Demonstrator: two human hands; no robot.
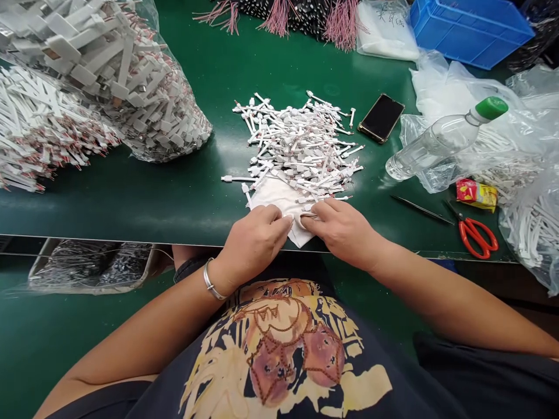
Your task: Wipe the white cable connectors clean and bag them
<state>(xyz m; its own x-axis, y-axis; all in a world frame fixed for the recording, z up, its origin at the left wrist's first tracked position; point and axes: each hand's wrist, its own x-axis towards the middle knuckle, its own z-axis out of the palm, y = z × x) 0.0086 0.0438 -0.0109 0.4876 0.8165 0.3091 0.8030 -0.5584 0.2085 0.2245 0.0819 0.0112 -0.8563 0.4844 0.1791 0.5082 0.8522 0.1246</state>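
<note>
A white cloth [279,196] lies at the front edge of the green table [183,201], partly under a heap of short white cables [301,139]. My left hand [257,235] is closed at the cloth's left side, thumb and forefinger pinched together near its middle. From the right, my right hand [343,230] is closed too, its fingertips curled on the cloth's right part beside the lowest cables. Whatever small thing sits between the fingertips of either hand is hard to make out.
Left: a large bag of white connectors [144,87] and a cable pile [48,128]. Right: a phone [381,117], a clear bottle [437,142], tweezers [423,209], red-handled scissors [478,235], a small packet [476,194], plastic bags [533,221]. Behind: a blue bin [471,29].
</note>
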